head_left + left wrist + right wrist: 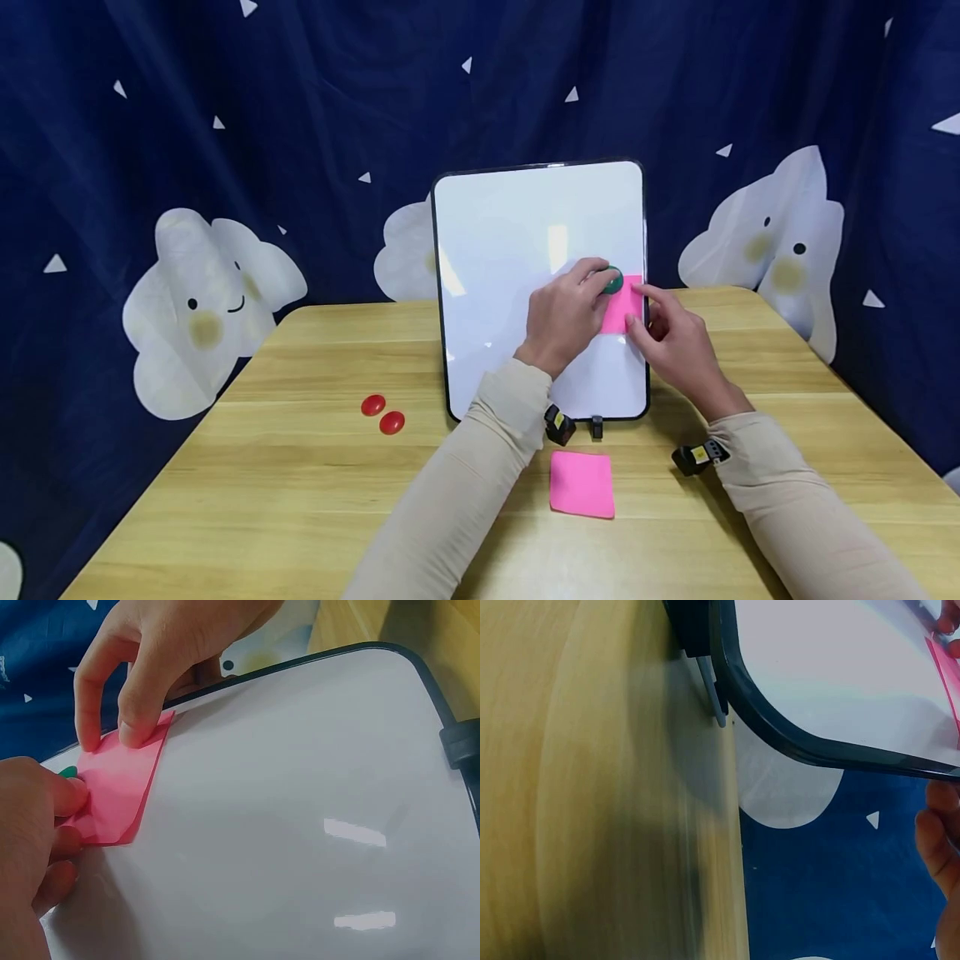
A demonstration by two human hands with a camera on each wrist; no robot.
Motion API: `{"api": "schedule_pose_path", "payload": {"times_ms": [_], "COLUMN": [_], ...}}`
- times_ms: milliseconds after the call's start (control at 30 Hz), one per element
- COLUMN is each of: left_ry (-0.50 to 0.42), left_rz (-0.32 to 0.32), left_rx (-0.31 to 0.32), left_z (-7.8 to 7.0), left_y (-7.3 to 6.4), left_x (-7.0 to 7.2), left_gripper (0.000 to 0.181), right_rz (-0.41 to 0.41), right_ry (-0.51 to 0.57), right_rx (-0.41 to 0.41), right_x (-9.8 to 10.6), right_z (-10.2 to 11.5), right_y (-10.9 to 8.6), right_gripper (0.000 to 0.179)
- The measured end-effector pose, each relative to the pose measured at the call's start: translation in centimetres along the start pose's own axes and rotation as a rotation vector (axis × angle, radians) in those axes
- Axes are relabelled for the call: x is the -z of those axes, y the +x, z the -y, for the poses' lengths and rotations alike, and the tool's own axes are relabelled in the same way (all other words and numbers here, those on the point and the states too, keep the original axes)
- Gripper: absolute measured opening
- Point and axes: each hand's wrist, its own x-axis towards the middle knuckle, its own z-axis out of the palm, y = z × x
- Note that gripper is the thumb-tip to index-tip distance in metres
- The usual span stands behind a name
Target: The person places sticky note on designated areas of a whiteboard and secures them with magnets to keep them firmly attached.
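Note:
My left hand (566, 312) is over the whiteboard (517, 242), its fingers pinching a round green magnet (614, 281) at the upper left of a pink sticky note (618, 315). In the left wrist view the magnet (69, 772) is mostly hidden behind the fingers. The note (120, 787) lies against the board near its right edge. My right hand (681, 346) presses the note's right side with index fingertip and thumb, held apart. Its other fingers are beyond the board's edge. The right wrist view shows only part of the right hand (945, 840).
Two red round magnets (382, 414) lie on the wooden table (300, 500), left of the board. Another pink sticky note (582, 485) lies in front. A dark clip (597, 427) is at the board's lower edge. A blue curtain (337, 100) hangs behind.

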Motion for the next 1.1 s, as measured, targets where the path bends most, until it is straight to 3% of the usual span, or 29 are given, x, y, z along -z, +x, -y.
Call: {"api": "schedule_pose_path", "payload": {"times_ms": [733, 1100], "left_ry": [0.078, 0.037], "left_rz": [-0.043, -0.048], "left_rx": [-0.036, -0.011], "left_z": [-0.26, -0.35], "left_y": [0.44, 0.19], "left_x": [-0.35, -0.83], "left_gripper": [0.024, 0.025], "right_rz": [-0.022, -0.019], "right_ry": [0.009, -0.001], "right_rx": [0.034, 0.028], "right_x": [-0.05, -0.15], "right_z": [-0.04, -0.23], "right_y": [0.01, -0.07], "right_gripper": [0.052, 0.051]}}
